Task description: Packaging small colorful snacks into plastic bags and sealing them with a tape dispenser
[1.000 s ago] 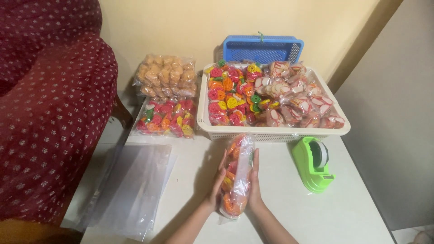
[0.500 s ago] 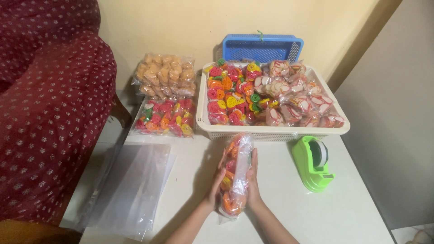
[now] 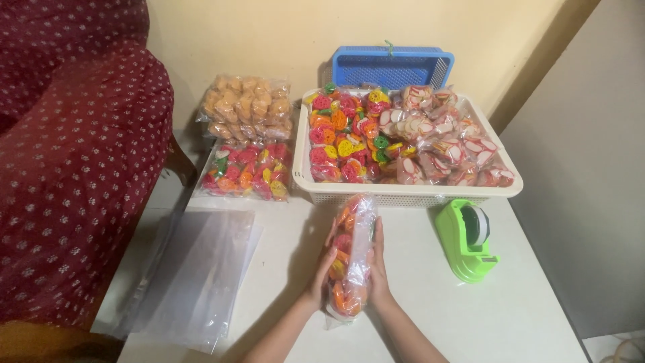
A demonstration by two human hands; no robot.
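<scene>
Head view: both hands [image 3: 349, 269] round snack bag [image 3: 351, 252]

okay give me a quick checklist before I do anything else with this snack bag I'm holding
1. Bag held between both palms, left hand and right hand: ok.
2. Bag filled with coloured snacks: ok.
3. Bag top closed: cannot tell.
4. Tape dispenser near the right hand, on the table: ok.
5. Room in the basket for one more bag: not ok, it looks packed full.
6. Empty bags stacked to the left: ok.
</scene>
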